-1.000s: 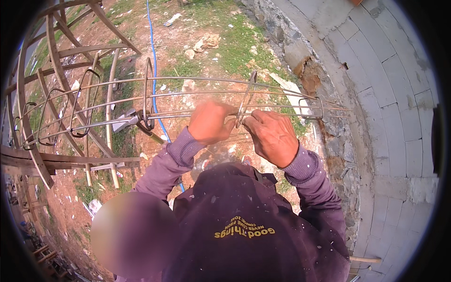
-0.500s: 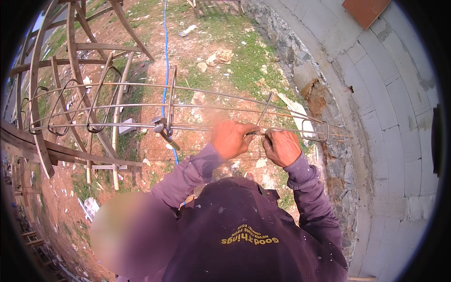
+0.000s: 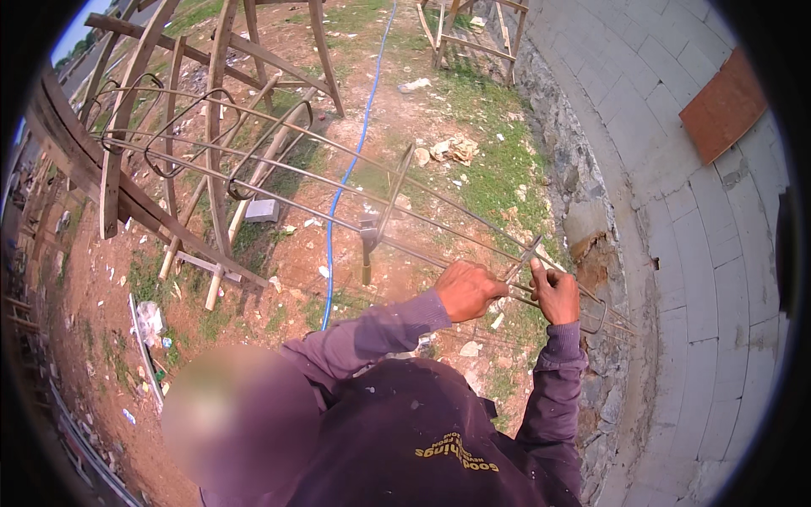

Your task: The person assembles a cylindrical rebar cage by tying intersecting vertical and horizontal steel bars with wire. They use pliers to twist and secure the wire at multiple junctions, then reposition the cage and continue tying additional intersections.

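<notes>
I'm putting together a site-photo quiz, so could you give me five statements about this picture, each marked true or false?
1. The left hand and right hand are at the metal rods. True.
2. The hose on the ground is red. False: the hose is blue.
3. A grey block lies on the ground. True.
4. The sleeves are yellow. False: the sleeves are purple.
5. The wall is grey. True.

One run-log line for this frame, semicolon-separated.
left hand: curled beside stirrup; right hand: thumb against stirrup; stirrup: on steel bars; hammer: hanging on bars
</notes>
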A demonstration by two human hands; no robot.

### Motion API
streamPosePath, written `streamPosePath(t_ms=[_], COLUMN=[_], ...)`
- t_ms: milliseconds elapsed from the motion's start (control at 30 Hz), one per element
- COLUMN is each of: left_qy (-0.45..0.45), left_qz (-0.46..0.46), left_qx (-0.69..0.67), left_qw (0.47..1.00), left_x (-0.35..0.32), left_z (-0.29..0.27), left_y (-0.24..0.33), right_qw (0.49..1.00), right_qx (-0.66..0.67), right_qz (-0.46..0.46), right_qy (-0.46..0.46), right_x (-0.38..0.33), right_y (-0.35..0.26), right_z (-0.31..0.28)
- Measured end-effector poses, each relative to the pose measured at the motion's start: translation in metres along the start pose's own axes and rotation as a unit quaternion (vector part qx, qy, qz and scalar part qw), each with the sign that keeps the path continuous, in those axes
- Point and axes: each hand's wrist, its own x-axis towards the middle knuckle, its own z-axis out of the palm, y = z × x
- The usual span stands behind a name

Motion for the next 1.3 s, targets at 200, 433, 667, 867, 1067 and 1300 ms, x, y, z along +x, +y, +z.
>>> streamPosePath(t_ms=[200,433,667,867,1067,1300], left_qy=[0.02,0.114,0.074,0.049,0.172,0.424], left_qz=[-0.002,0.062,-0.054,-0.077,-0.022,-0.083], left_qx=[0.045,0.033,-0.03,0.023,0.066,0.007], left_qw=[0.999,0.991,0.995,0.996,0.983,0.902], left_x=[-0.011,-0.021,-0.026,-0.028,-0.036,-0.147], left_z=[0.014,0.025,0.027,0.037,0.055,-0.056], left_y=[0.003,-0.003,-0.007,-0.014,-0.013,0.051], right_qw=[0.987,0.955,0.921,0.89,0.741,0.776], right_qx=[-0.019,0.073,-0.111,0.079,-0.027,-0.033], right_qz=[-0.161,-0.228,-0.351,-0.41,-0.617,-0.537], right_qy=[-0.012,-0.174,-0.13,-0.181,-0.264,-0.33], right_x=[0.027,0.053,0.046,0.017,0.009,0.03], right_y=[-0.006,-0.016,-0.041,-0.104,-0.15,-0.15], right_z=[0.039,0.049,0.055,0.055,0.087,0.087])
